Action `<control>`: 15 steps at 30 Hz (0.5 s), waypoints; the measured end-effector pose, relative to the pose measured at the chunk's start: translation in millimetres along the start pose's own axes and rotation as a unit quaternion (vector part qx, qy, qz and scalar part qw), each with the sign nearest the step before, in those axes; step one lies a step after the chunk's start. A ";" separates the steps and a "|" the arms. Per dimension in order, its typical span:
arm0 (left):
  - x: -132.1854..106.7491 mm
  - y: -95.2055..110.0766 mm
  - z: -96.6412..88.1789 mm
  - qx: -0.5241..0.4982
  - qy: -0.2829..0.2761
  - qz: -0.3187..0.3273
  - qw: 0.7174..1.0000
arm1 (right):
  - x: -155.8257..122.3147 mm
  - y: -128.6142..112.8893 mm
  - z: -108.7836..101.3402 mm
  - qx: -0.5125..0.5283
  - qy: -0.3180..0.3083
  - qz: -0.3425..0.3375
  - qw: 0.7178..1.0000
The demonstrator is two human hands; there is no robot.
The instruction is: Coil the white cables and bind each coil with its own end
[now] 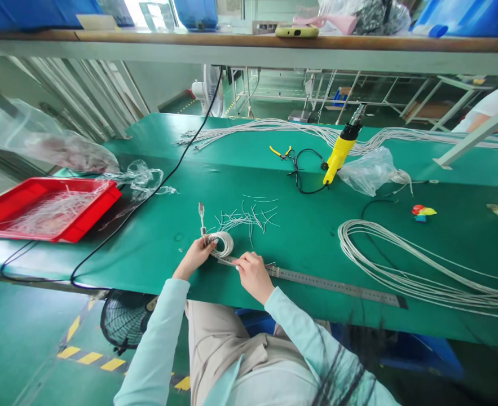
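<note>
a long green bench [299, 242] stands in a workshop with a green floor [20, 332], under a wooden shelf [249, 42]. on the bench lie a red tray [41, 208] of white wire pieces, a yellow heat gun [339, 149] and a big cable coil [401, 265]. the left hand [194, 256] is curled and grips a small white coil [222, 245] near the bench edge, with its metal plug [201, 217] pointing away. the right hand [254, 275] is half closed just beside the coil, on a steel ruler [337, 285]; i cannot tell if it pinches something.
</note>
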State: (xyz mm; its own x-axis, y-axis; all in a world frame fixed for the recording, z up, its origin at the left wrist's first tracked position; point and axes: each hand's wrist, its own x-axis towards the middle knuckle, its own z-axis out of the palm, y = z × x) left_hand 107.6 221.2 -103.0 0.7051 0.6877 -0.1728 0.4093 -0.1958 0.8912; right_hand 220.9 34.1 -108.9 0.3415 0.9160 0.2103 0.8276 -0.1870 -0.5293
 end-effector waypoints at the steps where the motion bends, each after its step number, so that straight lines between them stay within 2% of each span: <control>1: 0.5 -0.1 0.6 0.000 0.002 0.002 1.000 | -0.9 -0.5 0.1 0.001 0.000 0.000 1.000; 11: 6.5 -8.7 4.6 0.007 0.030 0.019 0.999 | -9.6 -5.4 6.0 0.007 0.016 0.036 0.999; 15: 7.9 -10.0 3.3 0.010 0.029 0.029 0.999 | -12.9 2.5 -5.2 0.007 0.004 0.054 0.999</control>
State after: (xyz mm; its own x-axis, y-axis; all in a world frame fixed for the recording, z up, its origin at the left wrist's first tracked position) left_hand 111.0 226.3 -114.7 0.6929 0.7146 -0.0958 0.3804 -0.2494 0.8906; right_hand 220.8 20.0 -108.7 0.4310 0.8884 0.1580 0.7794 -0.2783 -0.5613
